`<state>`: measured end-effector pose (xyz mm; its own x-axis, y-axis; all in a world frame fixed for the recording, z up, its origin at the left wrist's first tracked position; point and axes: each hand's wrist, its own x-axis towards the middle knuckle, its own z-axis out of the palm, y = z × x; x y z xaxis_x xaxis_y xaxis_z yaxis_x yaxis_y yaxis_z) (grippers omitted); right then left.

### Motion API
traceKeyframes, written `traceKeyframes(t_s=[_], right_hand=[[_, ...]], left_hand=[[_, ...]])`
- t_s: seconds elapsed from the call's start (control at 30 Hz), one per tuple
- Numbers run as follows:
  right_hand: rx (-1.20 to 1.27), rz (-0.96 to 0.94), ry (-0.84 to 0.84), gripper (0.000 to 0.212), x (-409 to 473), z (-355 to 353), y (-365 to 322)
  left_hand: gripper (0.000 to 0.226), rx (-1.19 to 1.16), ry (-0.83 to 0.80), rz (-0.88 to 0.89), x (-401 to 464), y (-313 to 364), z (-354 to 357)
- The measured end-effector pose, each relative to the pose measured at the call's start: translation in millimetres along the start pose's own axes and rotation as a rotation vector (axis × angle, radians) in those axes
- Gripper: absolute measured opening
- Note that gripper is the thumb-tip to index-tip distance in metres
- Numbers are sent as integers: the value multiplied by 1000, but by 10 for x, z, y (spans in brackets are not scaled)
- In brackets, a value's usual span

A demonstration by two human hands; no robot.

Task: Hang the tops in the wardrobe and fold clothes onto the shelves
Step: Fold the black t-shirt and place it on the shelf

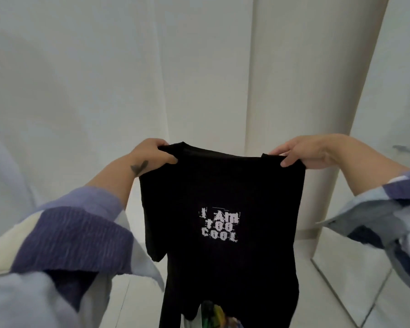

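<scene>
Black cotton printed T-shirt (223,209) hangs lengthwise, print facing wearer | left hand (153,155) pinches one shoulder | right hand (303,150) pinches other | both equally near.

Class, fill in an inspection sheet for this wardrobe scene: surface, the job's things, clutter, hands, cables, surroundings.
Surface: pale floor, partly visible.
Job's things: black short-sleeved cotton T-shirt with white "I AM TOO COOL" print, held up by its shoulders, hanging straight; no hanger seen.
Clutter: small multicoloured item low behind the shirt hem, too hidden to identify.
Hands: left hand has a grip on one shoulder; right hand pinches the other.
Cables: nothing seen.
Surroundings: white panels ahead; metal handle at right edge.
</scene>
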<state>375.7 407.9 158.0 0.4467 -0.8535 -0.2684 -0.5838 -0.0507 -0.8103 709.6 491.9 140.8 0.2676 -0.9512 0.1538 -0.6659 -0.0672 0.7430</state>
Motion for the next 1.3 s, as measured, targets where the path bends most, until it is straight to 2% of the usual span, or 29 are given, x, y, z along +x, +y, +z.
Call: traceKeyframes(t_s=[0.1,0.2,0.27,0.33,0.4,0.5,0.57,0.63,0.7,0.73,0.8,0.87,1.0,1.1,1.17,1.3], right_hand=[[-229,-86,233,31,-16,-5,-129],[-410,-192,523,21,45,13,-278],[-449,-232,666,17,63,23,-370],[-470,-217,753,16,44,34,-449],[-447,-167,802,18,28,47,-507],[-438,-60,855,13,32,62,-553],[-484,43,886,20,36,69,-544],[-442,100,848,24,37,70,-531],[-193,145,681,25,35,78,-540],[-64,162,595,29,20,82,-529],[37,194,466,40,-22,116,-498],[102,158,403,45,-48,166,-452],[340,19,314,37,-73,276,-432],[591,-161,279,24,-79,351,-410],[716,-232,236,25,-62,380,-352],[798,-309,175,25,-45,410,-294]], left_hand=[[14,159,139,54,-1,31,-88],[22,472,445,76,-3,120,-123],[26,574,608,90,-34,194,-132],[30,502,689,73,-70,265,-133],[35,328,714,46,-79,303,-120],[36,109,674,87,-62,316,-109],[34,-12,610,102,-76,311,-88],[28,-138,512,108,-77,320,-64],[18,-347,366,111,-90,358,-54],[18,-483,295,105,-109,377,-59],[22,-722,184,88,-155,383,-65],[29,-826,145,76,-182,364,-54],[35,-769,186,22,-157,323,-76],[44,-635,159,19,-169,278,-158],[43,-580,139,30,-195,261,-196],[37,-608,34,40,-279,240,-214]])
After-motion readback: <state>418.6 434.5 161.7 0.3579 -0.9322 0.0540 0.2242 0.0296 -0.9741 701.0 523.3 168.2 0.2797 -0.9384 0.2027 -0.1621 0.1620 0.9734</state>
